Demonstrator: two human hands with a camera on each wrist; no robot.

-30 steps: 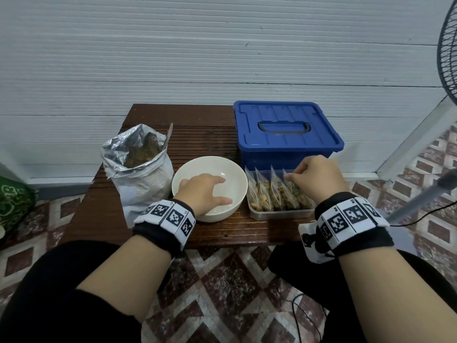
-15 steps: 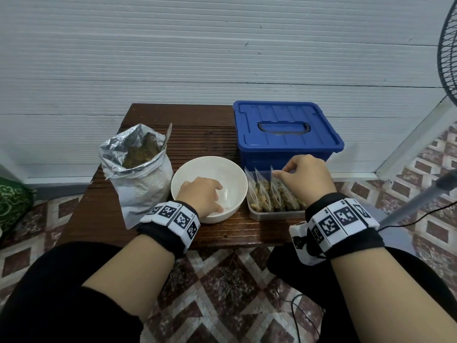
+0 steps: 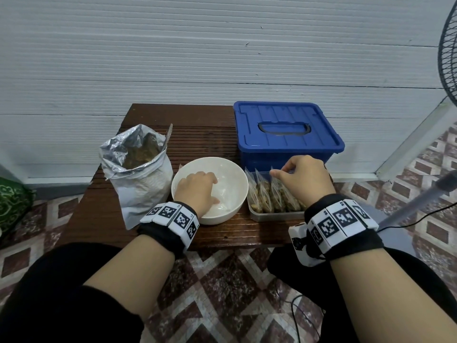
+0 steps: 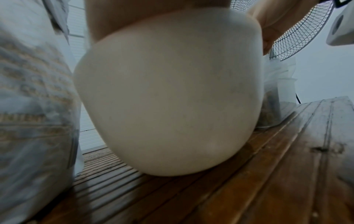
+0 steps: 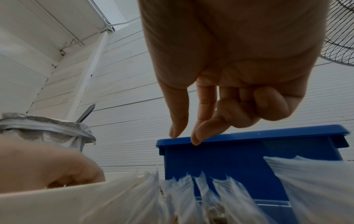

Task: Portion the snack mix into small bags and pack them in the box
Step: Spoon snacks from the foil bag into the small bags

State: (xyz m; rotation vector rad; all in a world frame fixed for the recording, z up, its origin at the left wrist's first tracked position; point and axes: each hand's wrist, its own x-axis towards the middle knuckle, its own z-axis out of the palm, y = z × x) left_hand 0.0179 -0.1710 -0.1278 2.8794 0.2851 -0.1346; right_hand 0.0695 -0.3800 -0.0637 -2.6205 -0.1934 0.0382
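Observation:
A white bowl (image 3: 237, 174) stands mid-table, and my left hand (image 3: 197, 189) reaches into it, fingers curled down onto something clear and shiny. The grip itself is hidden. In the left wrist view the bowl's outer wall (image 4: 168, 91) fills the frame. Right of it a clear tray (image 3: 277, 215) holds several filled small bags (image 3: 269, 196) standing upright. My right hand (image 3: 273, 172) hovers at their tops. In the right wrist view the right hand (image 5: 184, 138) has thumb and forefinger pointing down, tips close, nothing between them, other fingers curled. The blue box (image 3: 284, 134) sits behind, lid on.
An open foil bag of snack mix (image 3: 143, 184) with a spoon handle (image 3: 169, 134) sticking out stands left of the bowl. The small wooden table (image 3: 197, 125) backs onto a white wall. A fan (image 3: 447, 58) stands at the right, and a cable lies on the tiled floor.
My right hand has slid left along the tops of the bags in the tray. My left hand has curled its fingers deeper into the bowl.

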